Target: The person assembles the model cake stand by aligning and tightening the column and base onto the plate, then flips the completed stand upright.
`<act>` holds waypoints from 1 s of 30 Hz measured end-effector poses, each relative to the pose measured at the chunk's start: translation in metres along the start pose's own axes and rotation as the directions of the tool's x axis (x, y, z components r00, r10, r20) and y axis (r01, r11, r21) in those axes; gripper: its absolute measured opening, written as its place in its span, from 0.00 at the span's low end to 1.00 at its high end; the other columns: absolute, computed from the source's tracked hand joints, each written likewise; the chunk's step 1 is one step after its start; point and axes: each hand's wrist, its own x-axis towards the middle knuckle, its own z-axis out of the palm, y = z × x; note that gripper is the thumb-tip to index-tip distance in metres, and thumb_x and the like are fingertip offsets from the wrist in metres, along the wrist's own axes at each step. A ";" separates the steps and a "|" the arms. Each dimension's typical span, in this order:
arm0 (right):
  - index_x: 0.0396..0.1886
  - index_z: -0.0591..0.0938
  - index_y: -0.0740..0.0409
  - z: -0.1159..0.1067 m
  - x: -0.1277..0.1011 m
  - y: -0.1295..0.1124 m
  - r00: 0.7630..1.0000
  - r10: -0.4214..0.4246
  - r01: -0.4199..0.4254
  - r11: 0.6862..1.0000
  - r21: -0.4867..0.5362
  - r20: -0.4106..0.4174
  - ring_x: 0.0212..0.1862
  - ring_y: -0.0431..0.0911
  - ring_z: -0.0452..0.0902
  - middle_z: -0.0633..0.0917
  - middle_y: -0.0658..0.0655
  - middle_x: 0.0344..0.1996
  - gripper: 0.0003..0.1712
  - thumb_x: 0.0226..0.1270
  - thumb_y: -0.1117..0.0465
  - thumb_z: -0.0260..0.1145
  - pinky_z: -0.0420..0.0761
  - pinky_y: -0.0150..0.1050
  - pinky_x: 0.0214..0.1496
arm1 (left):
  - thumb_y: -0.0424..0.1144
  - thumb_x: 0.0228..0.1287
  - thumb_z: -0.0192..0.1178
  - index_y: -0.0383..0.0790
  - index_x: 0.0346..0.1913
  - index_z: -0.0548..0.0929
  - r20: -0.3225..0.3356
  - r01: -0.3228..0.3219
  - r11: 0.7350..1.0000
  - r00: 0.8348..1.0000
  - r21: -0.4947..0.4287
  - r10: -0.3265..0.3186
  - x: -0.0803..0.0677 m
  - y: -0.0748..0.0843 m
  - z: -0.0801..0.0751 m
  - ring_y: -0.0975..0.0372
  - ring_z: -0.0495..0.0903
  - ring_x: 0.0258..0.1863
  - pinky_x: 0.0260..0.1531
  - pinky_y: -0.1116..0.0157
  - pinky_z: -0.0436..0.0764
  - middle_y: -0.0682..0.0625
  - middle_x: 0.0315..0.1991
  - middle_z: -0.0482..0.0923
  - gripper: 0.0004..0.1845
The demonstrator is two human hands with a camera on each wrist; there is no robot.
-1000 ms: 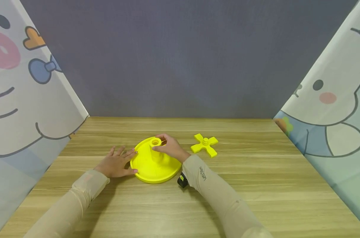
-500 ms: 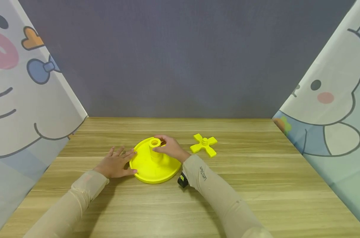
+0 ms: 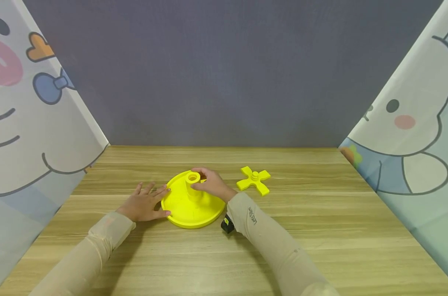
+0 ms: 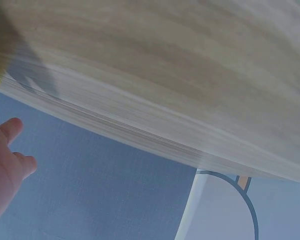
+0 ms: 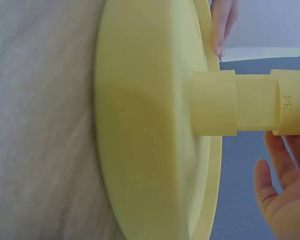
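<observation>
**Hands steadying a yellow disc base and its central post**

Left hand (image 3: 144, 202) lies flat on the table (image 3: 320, 230), fingers straight and spread, fingertips touching the left rim of the yellow disc base (image 3: 183, 209). Right hand (image 3: 213, 183) curls its fingers around the upright hollow post (image 3: 192, 183) at the centre of the base; the right wrist view shows the stepped post (image 5: 240, 102) with fingers beside it. The base rests on the table's middle. A yellow cross-shaped piece (image 3: 254, 180) lies apart to the right, untouched. Compared with the preceding second, neither hand nor part has visibly shifted: the grip is being maintained, which suggests holding or seating rather than transport.
</observation>
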 end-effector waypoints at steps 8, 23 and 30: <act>0.58 0.74 0.63 0.002 0.000 -0.001 0.999 0.020 -0.018 0.999 0.031 -0.040 0.51 0.55 0.73 0.78 0.58 0.50 0.29 0.58 0.62 0.73 0.77 0.36 0.50 | 0.68 0.62 0.50 0.37 0.70 0.66 0.002 -0.009 1.000 1.000 0.016 0.009 0.000 0.002 -0.001 0.34 0.58 0.66 0.62 0.33 0.48 0.39 0.68 0.65 0.44; 0.62 0.73 0.64 0.000 0.001 0.002 1.000 0.020 -0.020 0.999 0.047 0.004 0.52 0.52 0.75 0.79 0.58 0.51 0.32 0.59 0.63 0.72 0.77 0.36 0.53 | 0.68 0.62 0.50 0.37 0.70 0.65 0.014 -0.006 1.000 1.000 0.023 0.006 -0.001 0.002 -0.002 0.34 0.58 0.66 0.62 0.33 0.48 0.40 0.68 0.64 0.44; 0.66 0.68 0.64 -0.001 0.000 0.002 1.000 0.003 -0.005 0.998 0.063 0.019 0.57 0.52 0.73 0.77 0.59 0.56 0.36 0.60 0.64 0.70 0.75 0.41 0.58 | 0.67 0.62 0.51 0.37 0.70 0.66 0.002 -0.006 1.000 1.000 0.013 0.006 -0.001 0.002 -0.002 0.34 0.59 0.66 0.62 0.33 0.48 0.40 0.68 0.65 0.43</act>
